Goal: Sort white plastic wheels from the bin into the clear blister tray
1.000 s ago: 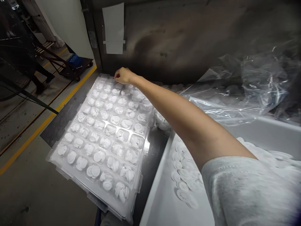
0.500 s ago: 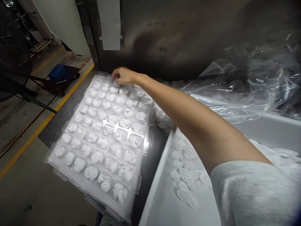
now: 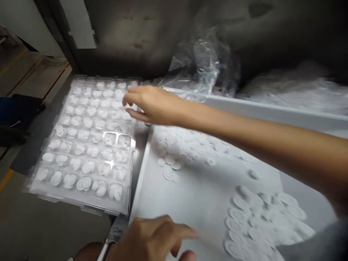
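Observation:
My right hand [image 3: 148, 105] hovers over the right edge of a clear compartment tray [image 3: 35, 186] whose pockets hold small white round parts [image 3: 84, 183]. Its fingers are stretched out and apart, and nothing shows in them. My left hand [image 3: 152, 239] is at the bottom of the view, over the near rim of a grey bin [image 3: 190, 203]. Its fingers are loosely curled and blurred; I cannot see anything in them. Loose white discs [image 3: 252, 217] lie scattered in the bin.
A crumpled clear plastic bag [image 3: 201, 65] lies behind the bin against a dark metal wall [image 3: 141, 32]. The floor with a yellow line [image 3: 5, 179] is on the left, with a blue cart [image 3: 13, 108] standing there.
The view has swung to the right. My right hand has drawn back from the tray's far edge toward its right side and opened. My left hand has come into view at the bottom.

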Demonstrator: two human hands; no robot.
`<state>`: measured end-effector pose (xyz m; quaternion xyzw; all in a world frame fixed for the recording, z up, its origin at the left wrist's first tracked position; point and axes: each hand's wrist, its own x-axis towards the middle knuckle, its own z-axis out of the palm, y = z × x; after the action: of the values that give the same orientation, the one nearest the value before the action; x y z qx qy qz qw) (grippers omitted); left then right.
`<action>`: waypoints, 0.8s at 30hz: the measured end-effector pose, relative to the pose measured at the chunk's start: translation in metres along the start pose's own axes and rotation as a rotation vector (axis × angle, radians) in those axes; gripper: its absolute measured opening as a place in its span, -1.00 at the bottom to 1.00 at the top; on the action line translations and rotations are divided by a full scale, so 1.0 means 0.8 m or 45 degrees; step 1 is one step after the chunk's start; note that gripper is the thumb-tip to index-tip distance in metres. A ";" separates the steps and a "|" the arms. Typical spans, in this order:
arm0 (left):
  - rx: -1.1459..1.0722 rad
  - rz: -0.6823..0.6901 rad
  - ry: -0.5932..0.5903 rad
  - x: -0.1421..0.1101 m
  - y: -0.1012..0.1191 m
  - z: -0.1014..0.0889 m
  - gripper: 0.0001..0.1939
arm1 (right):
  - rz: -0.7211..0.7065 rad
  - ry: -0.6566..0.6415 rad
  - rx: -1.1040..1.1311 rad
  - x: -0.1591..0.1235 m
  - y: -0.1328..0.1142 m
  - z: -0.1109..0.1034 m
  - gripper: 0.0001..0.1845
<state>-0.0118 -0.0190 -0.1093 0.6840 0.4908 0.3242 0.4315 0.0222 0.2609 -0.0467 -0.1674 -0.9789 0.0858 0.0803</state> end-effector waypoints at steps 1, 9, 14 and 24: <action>-0.193 0.012 0.090 -0.001 0.004 -0.006 -0.61 | -0.026 0.008 -0.044 -0.047 -0.013 0.002 -0.75; -1.986 -0.665 0.621 0.013 0.064 -0.019 -0.84 | 0.085 0.173 -0.303 -0.261 -0.061 0.137 -0.31; -2.214 -0.826 0.894 0.031 0.082 0.006 -0.62 | 0.201 0.289 -0.287 -0.231 -0.046 0.171 -0.48; -2.143 -0.650 0.722 0.036 0.073 0.028 -0.62 | 0.196 0.284 -0.101 -0.201 -0.022 0.176 -0.65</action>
<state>0.0397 -0.0061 -0.0650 -0.0891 0.3165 0.6246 0.7084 0.1398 0.1698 -0.2008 -0.2537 -0.9507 0.0336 0.1752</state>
